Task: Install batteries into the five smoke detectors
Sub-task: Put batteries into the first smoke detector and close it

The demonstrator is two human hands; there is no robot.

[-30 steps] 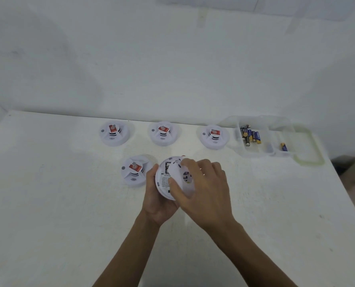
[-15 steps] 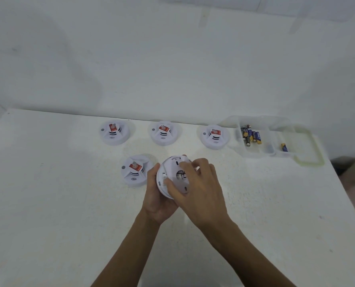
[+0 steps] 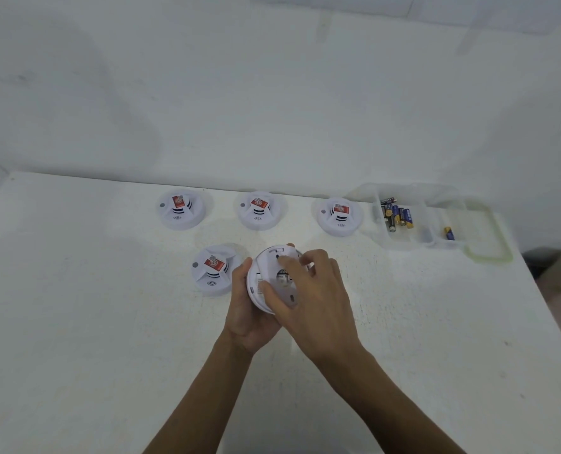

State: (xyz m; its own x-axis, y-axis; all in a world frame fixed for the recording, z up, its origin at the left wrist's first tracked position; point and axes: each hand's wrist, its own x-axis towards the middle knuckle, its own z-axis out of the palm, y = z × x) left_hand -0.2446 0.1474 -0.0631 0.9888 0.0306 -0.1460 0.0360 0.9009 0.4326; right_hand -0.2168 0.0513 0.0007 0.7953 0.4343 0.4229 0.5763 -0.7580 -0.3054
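Gripping the back plate, detector tilted on edge

Held smoke detector [image 3: 259,273] at near centre, back facing up.
Left hand [image 3: 244,309] cups its left rim.
Right hand [image 3: 318,303] lies over it, thumb and fingers pinching the back plate [image 3: 287,290].
AA batteries [image 3: 398,217] sit far right in a clear box [image 3: 413,242], nearer the right hand.
Battery bay is hidden under the fingers.

One wide-angle camera, worn on the head, looks forward and down across the white bench [image 3: 76,322]. It sits close above the left hand [image 3: 248,314] and right hand [image 3: 320,303], and the wall [image 3: 272,93] fills the upper part.
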